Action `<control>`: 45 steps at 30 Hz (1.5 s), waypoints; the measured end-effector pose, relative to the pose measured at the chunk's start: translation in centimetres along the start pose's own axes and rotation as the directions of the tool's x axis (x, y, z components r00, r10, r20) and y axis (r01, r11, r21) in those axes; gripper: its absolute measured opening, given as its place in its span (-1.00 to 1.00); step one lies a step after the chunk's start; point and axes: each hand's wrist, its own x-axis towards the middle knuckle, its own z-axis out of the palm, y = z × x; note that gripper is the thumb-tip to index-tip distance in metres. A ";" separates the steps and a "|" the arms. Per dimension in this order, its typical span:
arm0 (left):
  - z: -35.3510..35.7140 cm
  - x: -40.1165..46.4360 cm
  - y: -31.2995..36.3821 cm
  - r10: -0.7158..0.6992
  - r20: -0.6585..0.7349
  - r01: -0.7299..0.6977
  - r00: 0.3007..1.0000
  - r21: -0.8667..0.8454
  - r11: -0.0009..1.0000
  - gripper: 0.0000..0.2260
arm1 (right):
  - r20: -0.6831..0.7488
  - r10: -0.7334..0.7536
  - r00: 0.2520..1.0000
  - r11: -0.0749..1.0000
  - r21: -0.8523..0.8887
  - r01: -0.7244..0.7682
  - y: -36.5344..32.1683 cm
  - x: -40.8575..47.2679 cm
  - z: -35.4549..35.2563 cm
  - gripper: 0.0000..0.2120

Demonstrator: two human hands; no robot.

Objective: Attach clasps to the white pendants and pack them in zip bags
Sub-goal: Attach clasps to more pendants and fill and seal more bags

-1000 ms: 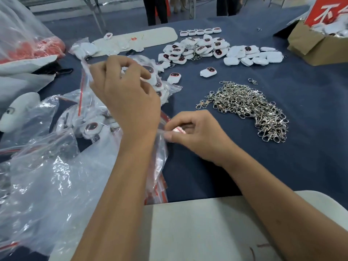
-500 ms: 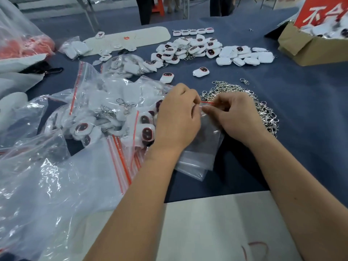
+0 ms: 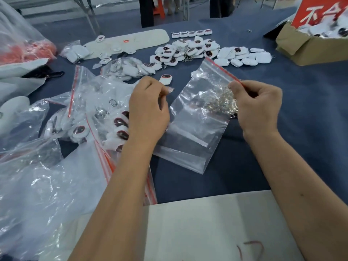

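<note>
I hold an empty clear zip bag [image 3: 195,129] with a red seal strip up over the blue table. My left hand [image 3: 148,110] pinches one lip of its mouth, and my right hand [image 3: 258,108] pinches the other lip at the red strip. The mouth is spread apart between them. The pile of metal clasps [image 3: 222,98] shows through the bag, partly hidden by my right hand. Loose white pendants [image 3: 188,51] with dark red faces lie in a heap at the back, and a single pendant [image 3: 165,79] lies just beyond my left hand.
Filled zip bags of pendants [image 3: 84,113] and crumpled plastic cover the left side. A cardboard box [image 3: 308,48] with more pendants stands at the back right. A white board [image 3: 207,223] lies at the near edge, and a long white tray [image 3: 131,41] at the back.
Both hands brought a zip bag from the left pile to the middle, met at its seal, then drew apart, spreading the mouth; the bag is lifted and tilted.
</note>
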 end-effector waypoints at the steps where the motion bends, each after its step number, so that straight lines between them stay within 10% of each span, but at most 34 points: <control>1: 0.0 -0.2 0.3 -0.015 -0.020 0.015 1.000 -0.013 1.000 -0.87 | -0.015 0.074 0.997 0.992 0.105 -0.072 -0.1 0.0 0.0 -0.87; 5: 1.3 -1.0 3.5 -0.088 -0.270 0.036 0.959 -0.192 0.981 -0.96 | 0.012 0.195 0.981 0.931 0.312 -0.189 -0.3 -0.3 0.7 -0.85; 8: 2.8 -1.6 6.0 -0.297 0.038 0.276 0.954 -0.497 0.823 -0.90 | 0.065 0.197 0.978 0.932 0.297 -0.207 -0.1 -0.8 1.5 -0.85; 12: 4.0 -2.2 5.6 -0.363 0.401 0.517 0.841 -0.397 0.758 -0.73 | 0.185 0.206 0.961 0.963 0.133 -0.233 0.2 -1.1 1.9 -0.81; 23: 3.3 -1.2 3.3 -0.435 0.272 0.416 0.858 0.128 0.901 -0.62 | 0.600 0.126 0.790 0.934 -0.339 0.108 0.1 0.1 -0.6 -0.82; 35: 4.0 -1.6 4.0 -0.589 0.297 0.659 0.752 -0.385 0.647 -0.62 | 0.587 0.166 0.792 0.966 -0.258 -0.011 0.2 -1.5 1.6 -0.62; 45: 4.0 -1.7 3.9 -0.582 0.383 0.693 0.717 -0.485 0.534 -0.83 | 0.594 0.085 0.800 0.992 -0.123 -0.014 1.0 -1.3 1.5 -0.61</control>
